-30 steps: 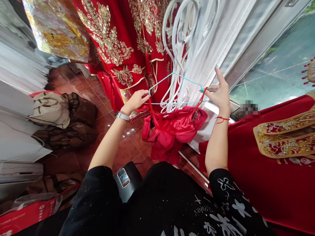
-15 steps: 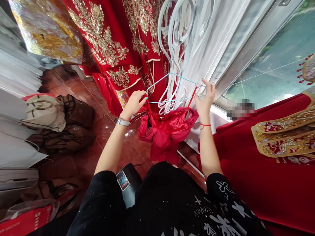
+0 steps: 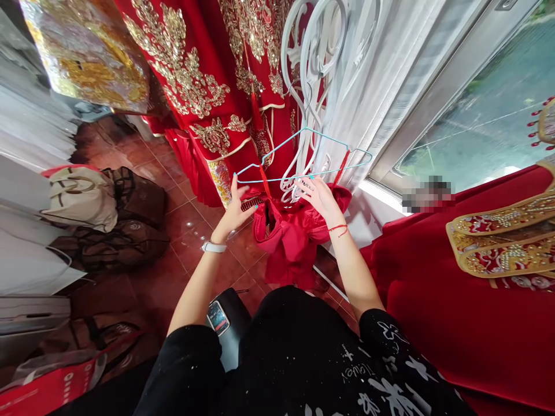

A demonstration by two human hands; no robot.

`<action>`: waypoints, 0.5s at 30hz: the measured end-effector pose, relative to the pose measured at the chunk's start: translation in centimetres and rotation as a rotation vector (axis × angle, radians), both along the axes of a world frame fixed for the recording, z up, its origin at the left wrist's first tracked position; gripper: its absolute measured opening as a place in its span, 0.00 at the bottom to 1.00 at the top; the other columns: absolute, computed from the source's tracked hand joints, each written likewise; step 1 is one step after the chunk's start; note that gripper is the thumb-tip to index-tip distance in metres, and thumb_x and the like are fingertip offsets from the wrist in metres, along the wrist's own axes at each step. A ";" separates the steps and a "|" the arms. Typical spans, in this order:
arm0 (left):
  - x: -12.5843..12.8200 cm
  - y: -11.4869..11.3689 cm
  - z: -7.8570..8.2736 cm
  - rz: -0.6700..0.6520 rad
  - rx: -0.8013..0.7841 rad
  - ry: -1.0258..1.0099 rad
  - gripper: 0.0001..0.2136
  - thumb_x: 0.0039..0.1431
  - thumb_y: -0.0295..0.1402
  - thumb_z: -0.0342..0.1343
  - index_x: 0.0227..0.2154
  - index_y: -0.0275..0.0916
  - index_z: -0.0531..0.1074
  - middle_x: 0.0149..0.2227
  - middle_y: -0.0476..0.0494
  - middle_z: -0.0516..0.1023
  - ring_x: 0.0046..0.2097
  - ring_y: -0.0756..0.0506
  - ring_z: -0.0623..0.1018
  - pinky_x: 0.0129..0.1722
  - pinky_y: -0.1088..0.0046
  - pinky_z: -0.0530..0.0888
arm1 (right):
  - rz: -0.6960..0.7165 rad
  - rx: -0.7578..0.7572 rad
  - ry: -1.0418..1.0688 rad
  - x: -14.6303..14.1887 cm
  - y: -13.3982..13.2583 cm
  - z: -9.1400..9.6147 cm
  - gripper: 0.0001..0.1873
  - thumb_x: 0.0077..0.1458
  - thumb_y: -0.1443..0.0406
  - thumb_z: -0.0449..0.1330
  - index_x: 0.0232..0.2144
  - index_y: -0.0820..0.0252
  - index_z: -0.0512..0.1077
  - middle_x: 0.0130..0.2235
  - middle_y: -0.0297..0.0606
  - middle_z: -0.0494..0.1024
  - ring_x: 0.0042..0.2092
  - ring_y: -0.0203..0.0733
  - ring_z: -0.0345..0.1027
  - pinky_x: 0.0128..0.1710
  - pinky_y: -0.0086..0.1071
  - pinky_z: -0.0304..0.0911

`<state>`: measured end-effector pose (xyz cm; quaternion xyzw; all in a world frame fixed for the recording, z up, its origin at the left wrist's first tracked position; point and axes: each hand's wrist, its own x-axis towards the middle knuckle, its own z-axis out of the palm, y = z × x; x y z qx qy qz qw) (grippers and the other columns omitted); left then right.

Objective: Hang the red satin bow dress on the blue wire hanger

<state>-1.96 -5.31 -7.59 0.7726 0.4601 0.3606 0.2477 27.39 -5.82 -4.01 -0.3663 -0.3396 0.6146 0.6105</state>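
Note:
A light blue wire hanger (image 3: 329, 138) hangs from a white ornate metal rack (image 3: 312, 52). A red satin garment (image 3: 295, 237) dangles from it by thin red straps. My left hand (image 3: 236, 208) is raised below the hanger's left end, fingers spread, fingertips touching the wire. My right hand (image 3: 318, 196) is under the middle of the hanger. Its fingers curl round the bottom wire, just above the bunched red satin.
A red gown with gold embroidery (image 3: 195, 69) hangs behind the rack, beside a white curtain (image 3: 373, 75) and a window (image 3: 477, 115). Red cloth with gold-trimmed pieces (image 3: 498, 242) lies at right. Bags (image 3: 82, 196) sit on the tiled floor at left. A phone (image 3: 217, 316) rests on a black stool.
My right hand left the hanger's right end and dropped to the middle of the bottom wire. My left hand let go of the left end and opened just below it.

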 end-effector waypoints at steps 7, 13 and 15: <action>-0.4 -2.5 -0.7 -0.378 -0.336 0.048 0.29 0.65 0.48 0.57 0.65 0.41 0.66 0.61 0.31 0.78 0.63 0.36 0.78 0.62 0.56 0.75 | -0.056 0.036 -0.017 -1.3 0.7 -1.2 0.10 0.62 0.60 0.63 0.41 0.48 0.65 0.44 0.31 0.84 0.40 0.37 0.81 0.43 0.32 0.77; -0.1 -2.0 -2.6 -0.396 -0.284 0.243 0.21 0.64 0.40 0.53 0.56 0.37 0.75 0.45 0.40 0.83 0.45 0.43 0.81 0.53 0.66 0.77 | -0.092 0.063 -0.101 -1.3 1.7 -2.4 0.12 0.59 0.55 0.68 0.36 0.50 0.69 0.43 0.35 0.85 0.32 0.35 0.75 0.34 0.30 0.75; 0.0 -1.7 -3.0 -0.379 -0.229 0.222 0.22 0.64 0.39 0.53 0.58 0.38 0.74 0.52 0.37 0.81 0.52 0.41 0.79 0.58 0.64 0.75 | -0.090 0.081 -0.115 -1.2 1.9 -2.7 0.14 0.58 0.53 0.69 0.36 0.51 0.69 0.44 0.36 0.85 0.31 0.35 0.73 0.33 0.31 0.75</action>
